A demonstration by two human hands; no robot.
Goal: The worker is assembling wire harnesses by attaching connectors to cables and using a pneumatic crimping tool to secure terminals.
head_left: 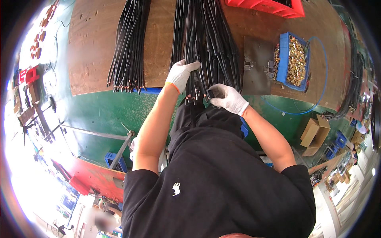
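Note:
Long black cables [214, 35] lie in a thick bundle on the brown table, their near ends hanging over its edge toward my lap. Bare copper-coloured tips [191, 97] show at several of these ends. My left hand [181, 75], in a white glove with an orange cuff, closes on some cables at the bundle's left side, thumb across them. Lower and to the right, my right hand [229, 99], also gloved, pinches by the cable ends. Something dark sits between its thumb and fingers; its kind is unclear. A second bundle of black cables [129, 51] lies apart at the left.
A blue bin [284, 59] full of small brass-coloured metal parts stands on the table at right, beside a dark metal plate [256, 79]. A red crate [270, 7] is at the far edge. Blue tubing [326, 71] loops near the bin. An open cardboard box [315, 133] stands lower right.

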